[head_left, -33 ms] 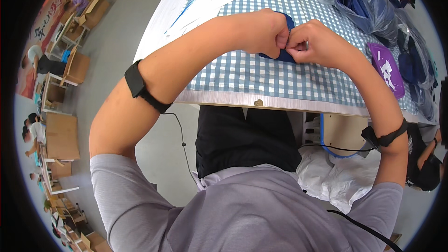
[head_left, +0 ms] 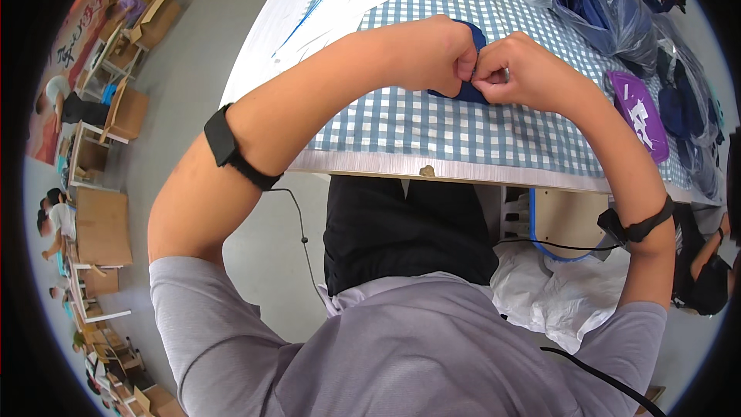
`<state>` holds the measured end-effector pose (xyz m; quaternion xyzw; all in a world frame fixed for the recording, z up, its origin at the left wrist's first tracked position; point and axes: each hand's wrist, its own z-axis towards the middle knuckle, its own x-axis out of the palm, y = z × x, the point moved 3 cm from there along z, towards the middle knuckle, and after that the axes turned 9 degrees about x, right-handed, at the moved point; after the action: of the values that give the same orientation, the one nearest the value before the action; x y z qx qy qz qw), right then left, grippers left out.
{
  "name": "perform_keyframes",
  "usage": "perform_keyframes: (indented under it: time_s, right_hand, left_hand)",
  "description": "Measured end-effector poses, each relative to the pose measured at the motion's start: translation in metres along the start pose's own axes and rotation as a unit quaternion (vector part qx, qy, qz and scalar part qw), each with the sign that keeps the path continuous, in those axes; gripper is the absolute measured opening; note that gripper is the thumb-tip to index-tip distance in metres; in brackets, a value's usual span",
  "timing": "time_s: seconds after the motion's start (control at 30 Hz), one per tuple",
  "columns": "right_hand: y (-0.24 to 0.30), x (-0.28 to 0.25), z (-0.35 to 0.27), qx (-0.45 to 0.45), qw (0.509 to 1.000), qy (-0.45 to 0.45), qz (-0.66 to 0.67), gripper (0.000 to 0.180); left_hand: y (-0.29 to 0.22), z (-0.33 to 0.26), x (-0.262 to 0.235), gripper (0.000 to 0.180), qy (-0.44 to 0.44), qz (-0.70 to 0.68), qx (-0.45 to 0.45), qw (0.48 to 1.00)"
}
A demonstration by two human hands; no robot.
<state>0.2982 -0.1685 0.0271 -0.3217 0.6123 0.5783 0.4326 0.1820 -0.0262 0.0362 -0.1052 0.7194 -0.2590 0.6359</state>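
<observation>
A dark blue piece of fabric (head_left: 468, 93) lies on the checked tablecloth, mostly covered by my two hands. What kind of item it is cannot be made out. My left hand (head_left: 438, 54) is closed, with thumb and fingers pinching the cloth. Right beside it, almost touching, my right hand (head_left: 519, 71) pinches the same fabric between thumb and curled forefinger. The fingertips of both hands meet near the middle of the piece, and what lies between them is hidden.
White paper strips (head_left: 332, 15) lie at the table's far left. To the right are a purple tray (head_left: 642, 117) with white scraps and clear plastic bags (head_left: 598, 8) of dark blue items. A cable (head_left: 303, 239) hangs by my left arm. People work nearby on both sides.
</observation>
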Motion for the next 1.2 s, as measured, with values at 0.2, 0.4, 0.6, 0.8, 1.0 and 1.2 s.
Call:
perform_keyframes:
  time_s: [0.2, 0.4, 0.6, 0.8, 1.0, 1.2]
  right_hand:
    - [-0.003, -0.005, 0.004, 0.006, 0.999, -0.001, 0.046, 0.012]
    - [-0.006, 0.0, -0.007, -0.004, 1.0, -0.024, 0.01, 0.012]
    - [0.012, 0.003, -0.026, -0.197, 0.961, -0.161, -0.112, 0.015]
    - [0.011, 0.006, -0.021, -0.174, 0.967, -0.143, -0.116, 0.019]
    - [0.004, 0.001, -0.005, -0.106, 0.984, -0.1, -0.106, 0.02]
    - [-0.003, -0.006, 0.007, -0.059, 0.996, -0.064, -0.02, 0.015]
  left_hand:
    - [-0.005, -0.016, 0.018, 0.017, -0.122, 0.092, 0.164, 0.975]
    - [-0.005, -0.014, 0.02, 0.021, -0.124, 0.084, 0.155, 0.976]
    - [0.005, -0.005, 0.014, 0.022, -0.081, 0.032, 0.133, 0.987]
    - [0.009, 0.001, 0.004, 0.021, -0.05, -0.017, 0.108, 0.993]
    - [0.019, 0.01, -0.006, 0.021, -0.023, -0.037, 0.06, 0.997]
    - [0.024, 0.013, -0.009, 0.017, -0.028, -0.057, 0.046, 0.997]
